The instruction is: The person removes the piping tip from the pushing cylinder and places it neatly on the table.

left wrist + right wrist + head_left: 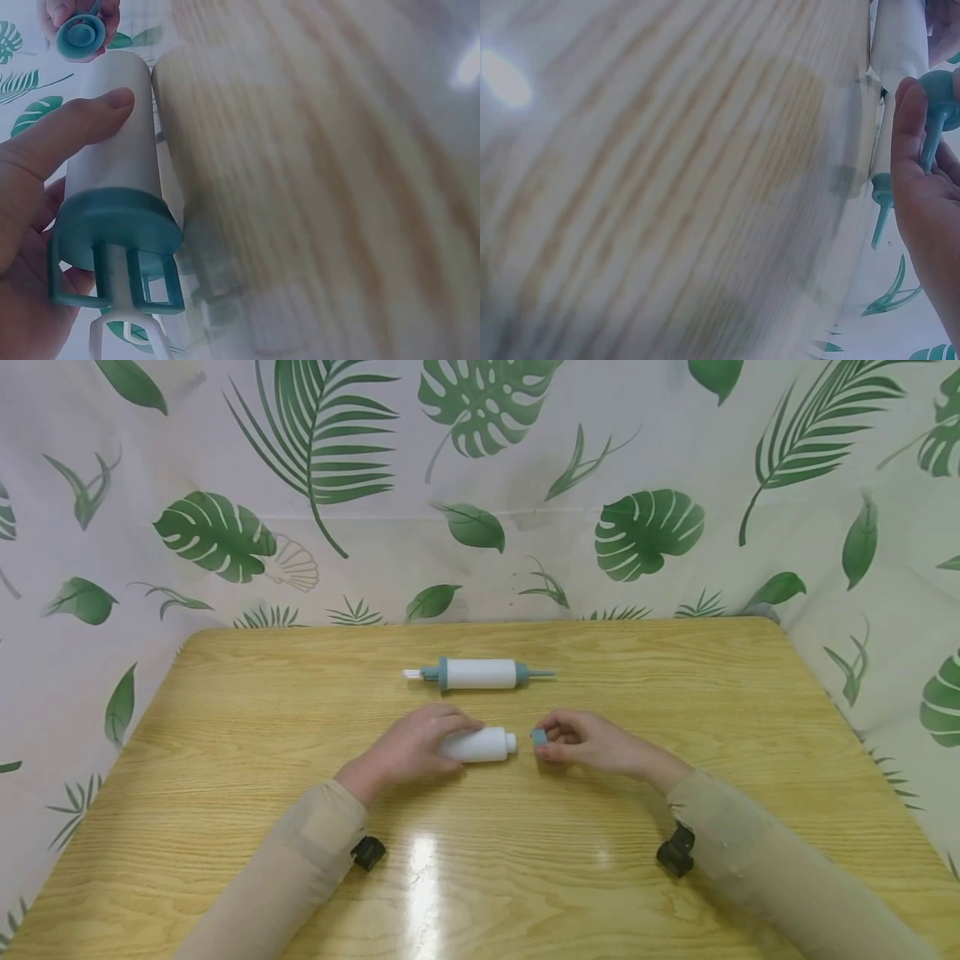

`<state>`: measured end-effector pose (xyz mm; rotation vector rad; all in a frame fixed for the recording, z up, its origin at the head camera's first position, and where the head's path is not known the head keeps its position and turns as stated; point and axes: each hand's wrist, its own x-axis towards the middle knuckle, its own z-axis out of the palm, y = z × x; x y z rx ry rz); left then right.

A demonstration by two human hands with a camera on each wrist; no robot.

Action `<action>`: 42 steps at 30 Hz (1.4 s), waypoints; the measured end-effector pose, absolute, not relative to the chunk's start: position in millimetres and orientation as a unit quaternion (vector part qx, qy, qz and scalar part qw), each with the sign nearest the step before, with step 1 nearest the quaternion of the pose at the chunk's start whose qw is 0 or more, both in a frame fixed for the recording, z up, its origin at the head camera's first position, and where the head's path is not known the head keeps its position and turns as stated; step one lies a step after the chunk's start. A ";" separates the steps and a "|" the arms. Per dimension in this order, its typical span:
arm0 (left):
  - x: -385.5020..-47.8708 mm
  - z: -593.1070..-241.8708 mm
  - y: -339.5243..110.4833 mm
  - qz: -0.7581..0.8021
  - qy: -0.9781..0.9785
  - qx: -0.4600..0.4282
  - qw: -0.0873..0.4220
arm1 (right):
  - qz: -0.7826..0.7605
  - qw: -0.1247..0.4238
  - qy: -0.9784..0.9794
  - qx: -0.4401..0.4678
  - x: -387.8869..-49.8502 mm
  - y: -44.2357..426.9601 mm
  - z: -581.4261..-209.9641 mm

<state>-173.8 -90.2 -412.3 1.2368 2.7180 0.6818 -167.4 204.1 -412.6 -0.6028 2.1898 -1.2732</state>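
My left hand (414, 746) grips a white cylinder (480, 745) lying sideways near the table's middle, its narrow neck facing right. In the left wrist view, the cylinder (112, 157) has a teal flanged end (112, 221) with a white rod, and the thumb lies along its side. Just right of the neck, apart from it, my right hand (592, 745) pinches a small teal nozzle piece (539, 737). The right wrist view shows this nozzle piece (935, 105) with its thin spout between thumb and fingers; its round opening (80, 35) faces the cylinder in the left wrist view.
Behind both hands, a second white cylinder (481, 674) with teal ends and a thin nozzle pointing right lies on the wooden table (300, 672). A leaf-patterned cloth (540, 552) hangs at the table's back and sides. Dark wrist cameras sit on both sleeves.
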 end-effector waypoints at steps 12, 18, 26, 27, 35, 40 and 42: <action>-172.2 -409.2 -88.0 0.235 0.875 0.423 -0.002 | -0.472 0.254 0.811 -0.235 -164.9 205.0 -410.7; -171.2 -406.5 -85.5 0.247 0.863 0.441 -0.029 | -0.467 0.253 0.816 -0.229 -164.3 204.4 -409.3; -165.9 -403.7 -70.3 0.296 0.837 0.456 -0.054 | -0.460 0.245 0.821 -0.232 -163.0 198.2 -402.9; -165.2 -404.0 -67.6 0.300 0.836 0.456 -0.059 | -0.459 0.244 0.822 -0.232 -162.9 197.1 -401.8; -160.5 -405.1 -45.6 0.318 0.824 0.458 -0.097 | -0.456 0.247 0.821 -0.238 -162.5 190.8 -397.7; -160.9 -407.8 -37.7 0.328 0.815 0.462 -0.122 | -0.464 0.246 0.817 -0.239 -161.5 188.2 -395.4; -161.1 -408.8 -36.4 0.334 0.812 0.461 -0.127 | -0.467 0.246 0.815 -0.239 -161.3 187.7 -394.7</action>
